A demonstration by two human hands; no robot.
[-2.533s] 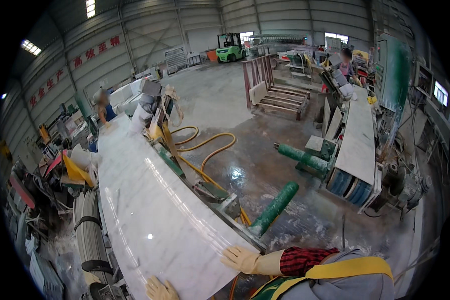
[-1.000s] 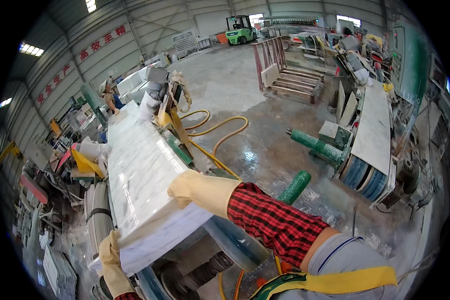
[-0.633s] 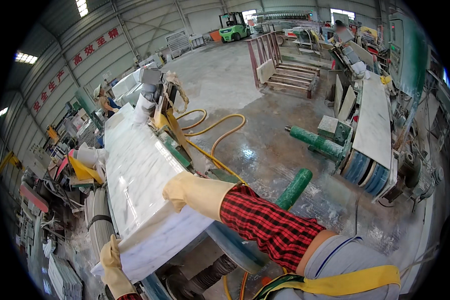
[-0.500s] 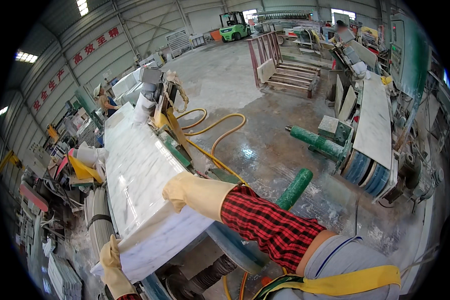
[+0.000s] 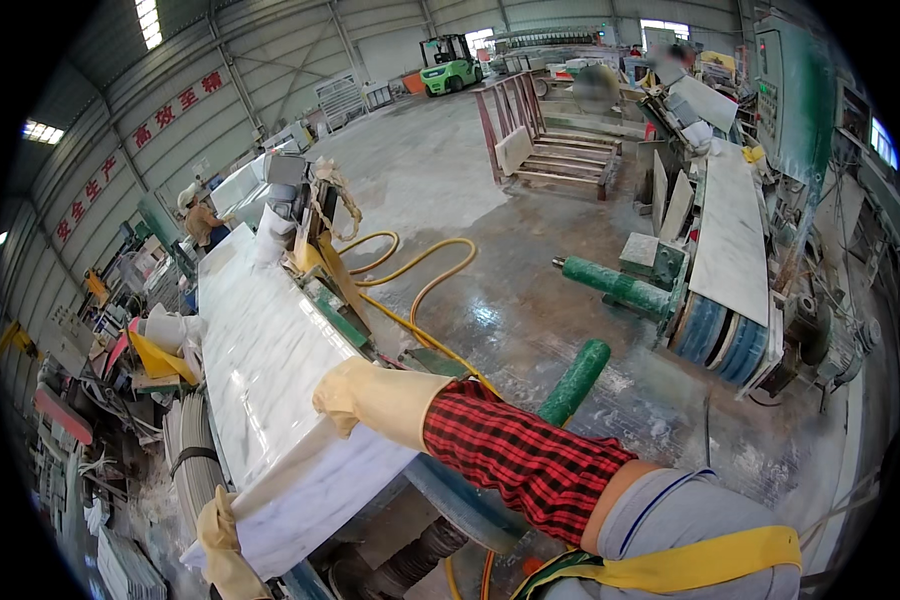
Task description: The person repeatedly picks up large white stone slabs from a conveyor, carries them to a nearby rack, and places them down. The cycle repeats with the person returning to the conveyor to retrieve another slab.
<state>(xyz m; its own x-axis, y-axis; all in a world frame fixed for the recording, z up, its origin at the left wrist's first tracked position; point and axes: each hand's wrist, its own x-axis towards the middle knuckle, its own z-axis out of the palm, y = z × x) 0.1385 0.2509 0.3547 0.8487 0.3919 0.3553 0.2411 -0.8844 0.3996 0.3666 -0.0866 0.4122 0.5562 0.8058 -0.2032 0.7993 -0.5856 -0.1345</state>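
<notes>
A long white marble slab with grey veins lies glossy on a machine bed and runs away from me. At its near end a paler marble slab tilts down toward me; whether the two are joined I cannot tell. My right hand, in a cream rubber glove, grips the right edge where the two surfaces meet, fingers curled over it. My left hand, gloved alike, holds the left edge of the paler slab near its corner. Its thumb shows on top; the other fingers are partly hidden. A red-and-black checked sleeve covers my right forearm.
Below the slab is a blue roller. A green cylinder sticks out right of my arm. A yellow hose loops over the wet floor. Another conveyor carries a white slab at right. A co-worker stands far left; a green forklift is behind.
The whole view has shifted slightly, with the scene moving a little left. Both hands keep their hold on the marble. The far co-worker's posture has changed slightly.
</notes>
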